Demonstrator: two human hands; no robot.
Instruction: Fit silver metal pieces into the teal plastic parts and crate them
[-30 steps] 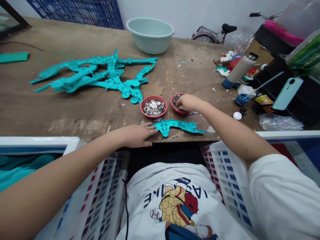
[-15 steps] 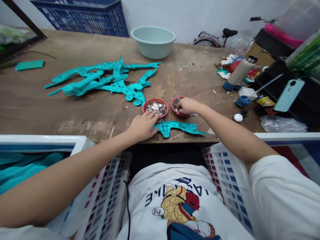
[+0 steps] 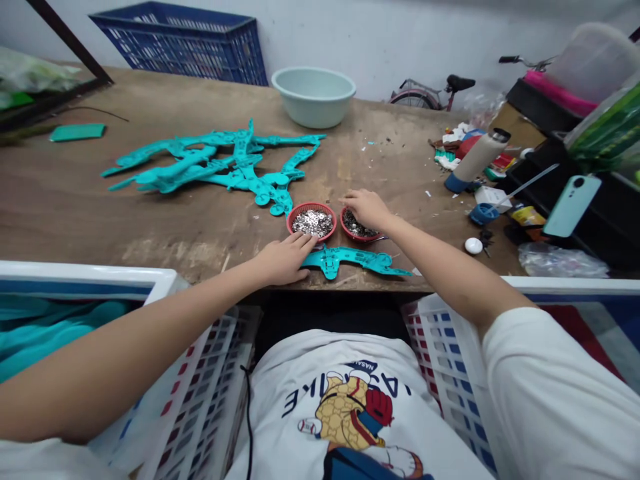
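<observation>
My left hand [image 3: 284,261] lies flat, palm down, with fingers extended over the left end of a turquoise moulded plastic part [image 3: 345,257] near the table's front edge. Its fingertips come close to a red basket [image 3: 289,230] of small shiny metal pieces [image 3: 313,223]. Above a second red basket [image 3: 357,237], filled with darker small metal pieces [image 3: 353,223], is my right hand [image 3: 367,209]. The right fingers reach leftward over its far rim and look stretched out; nothing shows in them. Its thumb side is partly hidden.
Joined turquoise plastic parts [image 3: 240,160] lie in a heap behind the baskets, with a pale green basin [image 3: 315,107] farther back. A bottle [image 3: 477,160], a blue cup [image 3: 483,213] and a phone [image 3: 573,207] crowd the right side. White crates [image 3: 165,280] flank my lap.
My left hand has shifted up onto the part's left end, beside the basket. My right hand has lifted from among the darker pieces, its fingers straightening. The view has tilted slightly.
</observation>
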